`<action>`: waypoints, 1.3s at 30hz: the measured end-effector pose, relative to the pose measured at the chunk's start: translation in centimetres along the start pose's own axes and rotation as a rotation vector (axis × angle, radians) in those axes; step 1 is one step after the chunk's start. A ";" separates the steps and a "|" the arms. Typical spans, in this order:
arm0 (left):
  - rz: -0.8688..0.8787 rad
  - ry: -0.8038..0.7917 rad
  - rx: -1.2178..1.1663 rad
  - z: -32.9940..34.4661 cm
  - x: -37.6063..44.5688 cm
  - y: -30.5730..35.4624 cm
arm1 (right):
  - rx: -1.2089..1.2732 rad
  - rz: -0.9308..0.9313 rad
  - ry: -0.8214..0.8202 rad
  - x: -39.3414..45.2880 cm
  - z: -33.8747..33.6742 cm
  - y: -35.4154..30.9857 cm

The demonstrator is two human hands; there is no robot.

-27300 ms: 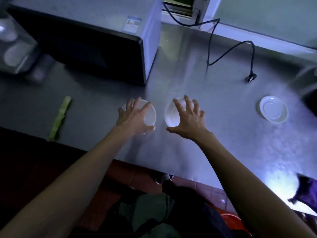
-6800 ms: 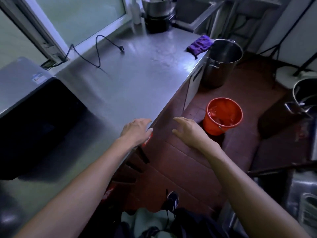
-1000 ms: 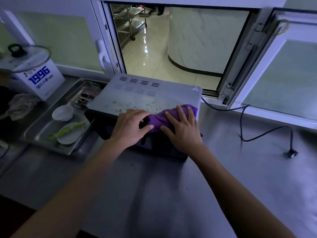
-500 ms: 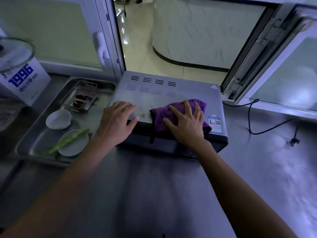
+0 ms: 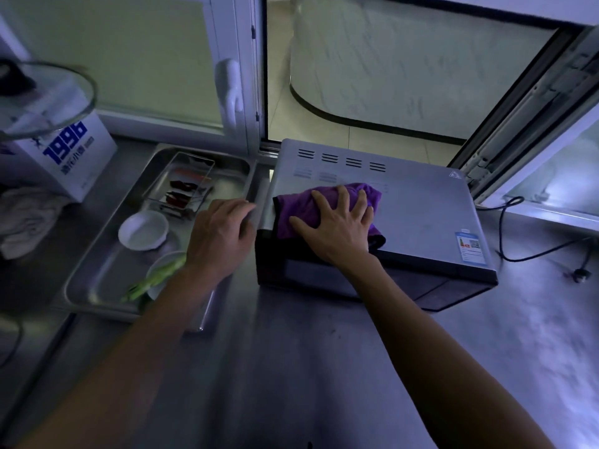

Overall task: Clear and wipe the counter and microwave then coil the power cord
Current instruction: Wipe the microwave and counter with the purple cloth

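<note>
Far left of the counter (image 5: 291, 367): a white box printed "1996" (image 5: 69, 157) is noted, with a glass lid (image 5: 45, 98) above it and a pale rag (image 5: 22, 218) in front. Little open room is left on that side.

Steel tray (image 5: 97, 286): a small white bowl (image 5: 143, 230), a saucer carrying a green vegetable strip (image 5: 152, 280) and a clear rack of dark red pieces (image 5: 181, 186) are held in it. The tray's right rim lies just beside the microwave (image 5: 421, 205).

Left hand (image 5: 220, 234): it is held over the tray's right rim, fingers loosely curled, nothing grasped.

Right hand (image 5: 340, 225): it is spread flat, pressing the purple cloth (image 5: 298, 209) on the microwave top near its front-left corner. Part of the cloth hangs over the front edge.

Risks, judged: crumbs may be swept past the left edge and missed if the left hand is not set under it; they would fall into the gap or onto the dishes. A hard leftward stroke could carry the cloth off the corner, or nudge the microwave against the tray.

Open room: the top right of the cloth, up to the label (image 5: 470, 247), is free for strokes. Behind, the open window frame closes in.

Far right: the power cord (image 5: 505, 241) lies uncoiled on the counter, plug (image 5: 578, 273) loose, well apart from both hands.
</note>
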State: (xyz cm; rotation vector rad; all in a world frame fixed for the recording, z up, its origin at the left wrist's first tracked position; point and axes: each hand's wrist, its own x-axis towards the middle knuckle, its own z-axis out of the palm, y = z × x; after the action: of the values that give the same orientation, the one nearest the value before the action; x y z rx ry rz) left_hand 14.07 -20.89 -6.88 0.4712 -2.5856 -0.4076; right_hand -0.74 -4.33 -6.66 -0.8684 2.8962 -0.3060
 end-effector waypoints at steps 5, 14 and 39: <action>-0.033 -0.029 -0.046 0.0 0.4 -1.7 | 0.013 0.024 0.025 2.2 1.0 -2.7; -0.015 -0.137 -0.074 -0.3 0.6 -1.3 | 0.008 0.018 -0.018 4.7 0.8 -2.8; 0.146 -0.123 0.034 2.9 -2.1 15.5 | 0.040 -0.004 0.027 -7.6 -3.0 14.7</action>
State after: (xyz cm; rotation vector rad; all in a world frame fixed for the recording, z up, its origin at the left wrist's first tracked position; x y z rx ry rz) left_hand 10.42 -5.61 -4.54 0.2746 -2.7279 -0.3524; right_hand -2.70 12.36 -6.66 -0.8711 2.9027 -0.3783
